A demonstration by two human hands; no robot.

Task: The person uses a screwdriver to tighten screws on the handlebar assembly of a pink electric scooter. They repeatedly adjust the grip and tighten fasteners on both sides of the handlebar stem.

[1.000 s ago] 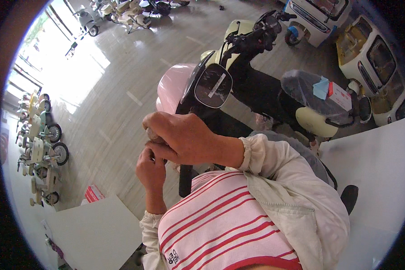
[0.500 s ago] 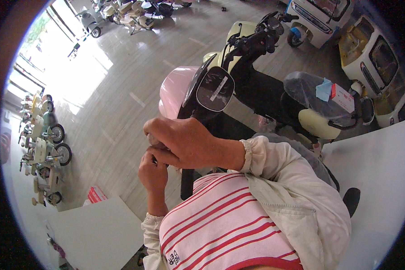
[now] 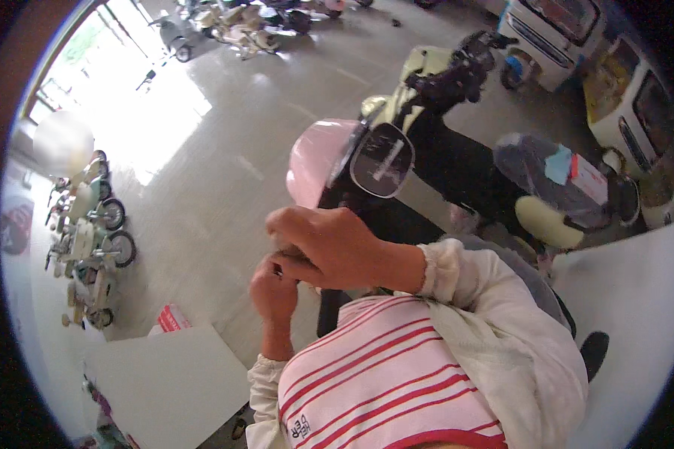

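Beside pink scooter [image 3: 318,161], hands still bunched together, left [image 3: 275,290], right [image 3: 329,247]; grip contents unclear, unchanged

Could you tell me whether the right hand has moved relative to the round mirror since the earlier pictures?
No. The right hand sits just below and left of the mirror, over the left hand, as before; the whole view only drifted slightly.

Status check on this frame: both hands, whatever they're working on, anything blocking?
Left hand and right hand closed together over something small, hidden by fingers. Pink scooter with round mirror right behind. Nothing blocking.
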